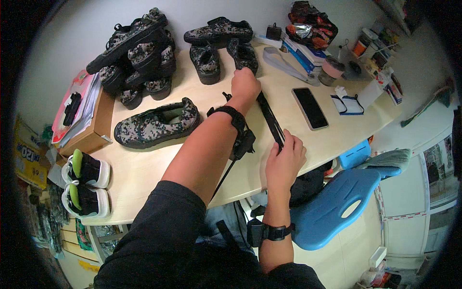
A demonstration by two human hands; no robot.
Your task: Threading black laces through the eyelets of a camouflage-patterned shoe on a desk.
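Observation:
A bundle of thin black shoelaces (270, 115) stretches over the table between my two hands. My left hand (246, 87), further away, is closed in a fist around its far end, just in front of a camouflage shoe (243, 54); whether it touches that shoe is hard to tell. Nearer to me, my right hand (287, 156) has its fingers closed on the other end. Left of my left forearm lies a single camouflage shoe (156, 123), toe to the left, with no lace showing. Black straps with small devices sit on both forearms.
Camouflage shoes (139, 58) are piled at the back left, others (219, 31) at the back middle. A cardboard box (98, 118) with papers and black-and-white sneakers (86, 200) line the left edge. A phone (309, 108) and jar (331, 70) lie right; a blue chair (332, 207) stands below.

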